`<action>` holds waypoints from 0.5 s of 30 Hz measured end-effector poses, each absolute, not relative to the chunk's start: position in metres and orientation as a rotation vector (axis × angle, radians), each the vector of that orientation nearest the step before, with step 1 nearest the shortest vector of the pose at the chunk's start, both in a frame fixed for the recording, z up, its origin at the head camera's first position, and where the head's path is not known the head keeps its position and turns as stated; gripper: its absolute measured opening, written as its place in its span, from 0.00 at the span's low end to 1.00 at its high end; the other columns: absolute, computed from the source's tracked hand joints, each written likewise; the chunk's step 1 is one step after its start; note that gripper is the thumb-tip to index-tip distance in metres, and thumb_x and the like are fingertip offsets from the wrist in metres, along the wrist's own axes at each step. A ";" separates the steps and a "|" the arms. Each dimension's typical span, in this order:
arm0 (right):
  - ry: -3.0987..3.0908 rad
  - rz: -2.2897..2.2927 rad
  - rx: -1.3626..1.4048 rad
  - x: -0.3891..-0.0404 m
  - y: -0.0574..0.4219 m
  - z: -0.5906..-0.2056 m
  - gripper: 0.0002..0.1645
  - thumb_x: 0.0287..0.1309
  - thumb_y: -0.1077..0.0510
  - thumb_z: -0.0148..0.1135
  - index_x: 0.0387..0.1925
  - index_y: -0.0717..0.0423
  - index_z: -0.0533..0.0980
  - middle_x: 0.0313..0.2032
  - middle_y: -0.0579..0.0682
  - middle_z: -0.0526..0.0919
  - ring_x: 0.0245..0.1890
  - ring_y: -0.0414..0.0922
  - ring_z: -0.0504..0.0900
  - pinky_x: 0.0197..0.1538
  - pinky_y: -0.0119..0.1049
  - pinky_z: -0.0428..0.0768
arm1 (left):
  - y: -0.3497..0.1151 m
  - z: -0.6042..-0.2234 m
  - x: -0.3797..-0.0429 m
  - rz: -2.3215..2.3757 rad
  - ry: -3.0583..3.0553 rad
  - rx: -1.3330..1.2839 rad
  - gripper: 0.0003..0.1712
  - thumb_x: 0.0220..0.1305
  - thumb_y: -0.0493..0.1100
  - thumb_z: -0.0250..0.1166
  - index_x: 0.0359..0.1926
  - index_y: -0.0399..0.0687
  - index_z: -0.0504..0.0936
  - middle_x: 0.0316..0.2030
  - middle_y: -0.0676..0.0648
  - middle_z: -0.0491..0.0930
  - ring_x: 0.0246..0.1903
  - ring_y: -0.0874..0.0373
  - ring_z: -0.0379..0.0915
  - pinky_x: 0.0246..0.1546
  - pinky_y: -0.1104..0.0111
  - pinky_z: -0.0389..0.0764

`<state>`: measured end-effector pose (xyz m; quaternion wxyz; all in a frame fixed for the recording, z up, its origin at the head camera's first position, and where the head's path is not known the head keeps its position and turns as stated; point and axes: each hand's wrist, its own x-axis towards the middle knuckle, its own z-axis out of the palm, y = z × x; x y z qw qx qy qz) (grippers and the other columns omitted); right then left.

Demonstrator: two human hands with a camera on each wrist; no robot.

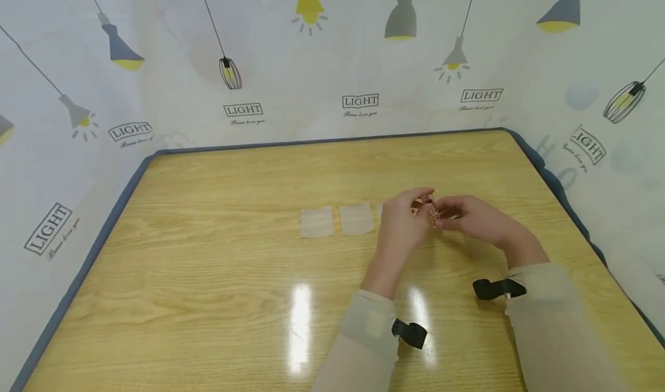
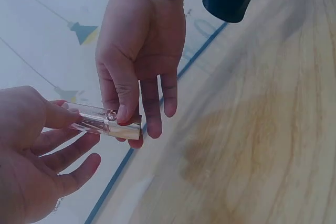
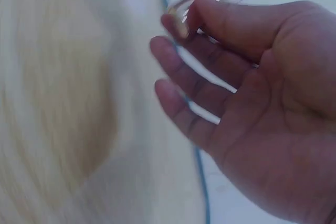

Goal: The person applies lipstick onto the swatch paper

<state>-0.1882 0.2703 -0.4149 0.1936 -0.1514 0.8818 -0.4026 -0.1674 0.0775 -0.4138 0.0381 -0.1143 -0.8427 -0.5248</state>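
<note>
A slim lipstick tube (image 2: 93, 119) with a clear end and a shiny gold end (image 2: 125, 130) is held between the two hands, above the table. My left hand (image 1: 404, 217) pinches the clear end between thumb and fingers; its other fingers spread loosely in the left wrist view. At the gold end, my right hand (image 1: 475, 220) pinches with thumb and index finger, the remaining fingers extended, as the right wrist view (image 3: 247, 72) also shows. From the head view the tube is small and partly covered by fingers.
Two pale, thin square sheets (image 1: 317, 222) (image 1: 356, 219) lie in a row on the wooden table (image 1: 208, 265), left of the hands. A third sheet (image 1: 380, 208) is mostly hidden behind the left hand. A lamp-printed backdrop (image 1: 312, 63) rises behind the table's blue edge.
</note>
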 end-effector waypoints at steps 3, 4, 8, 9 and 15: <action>2.505 -1.151 -0.411 -0.175 0.257 -0.406 0.25 0.78 0.56 0.60 0.69 0.64 0.75 0.64 0.64 0.82 0.64 0.60 0.82 0.65 0.57 0.83 | 0.067 -0.408 -0.161 -1.729 -2.522 -0.317 0.19 0.75 0.34 0.66 0.62 0.51 0.87 0.51 0.49 0.90 0.52 0.56 0.88 0.49 0.78 0.85; 2.518 -1.153 -0.403 -0.171 0.251 -0.403 0.26 0.79 0.56 0.60 0.70 0.64 0.74 0.65 0.64 0.81 0.64 0.61 0.81 0.65 0.58 0.83 | 0.063 -0.406 -0.158 -1.760 -2.508 -0.310 0.19 0.75 0.34 0.66 0.62 0.50 0.87 0.51 0.48 0.90 0.52 0.55 0.88 0.50 0.77 0.86; 2.539 -1.183 -0.399 -0.152 0.232 -0.397 0.26 0.80 0.56 0.58 0.71 0.63 0.74 0.64 0.64 0.82 0.64 0.61 0.82 0.65 0.60 0.83 | 0.045 -0.402 -0.148 -1.836 -2.460 -0.306 0.18 0.75 0.34 0.66 0.62 0.47 0.87 0.51 0.45 0.90 0.54 0.51 0.88 0.52 0.75 0.86; 2.537 -1.198 -0.403 -0.148 0.228 -0.397 0.25 0.80 0.56 0.58 0.71 0.63 0.74 0.63 0.63 0.83 0.63 0.61 0.82 0.64 0.59 0.84 | 0.040 -0.401 -0.146 -1.850 -2.451 -0.308 0.18 0.75 0.34 0.66 0.62 0.46 0.87 0.51 0.45 0.90 0.54 0.51 0.89 0.53 0.74 0.87; 2.510 -1.319 -0.424 -0.134 0.210 -0.394 0.23 0.80 0.58 0.56 0.69 0.62 0.75 0.60 0.62 0.84 0.61 0.57 0.83 0.59 0.48 0.86 | 0.006 -0.400 -0.137 -1.955 -2.404 -0.299 0.18 0.73 0.34 0.68 0.61 0.45 0.87 0.52 0.42 0.89 0.52 0.48 0.89 0.55 0.68 0.89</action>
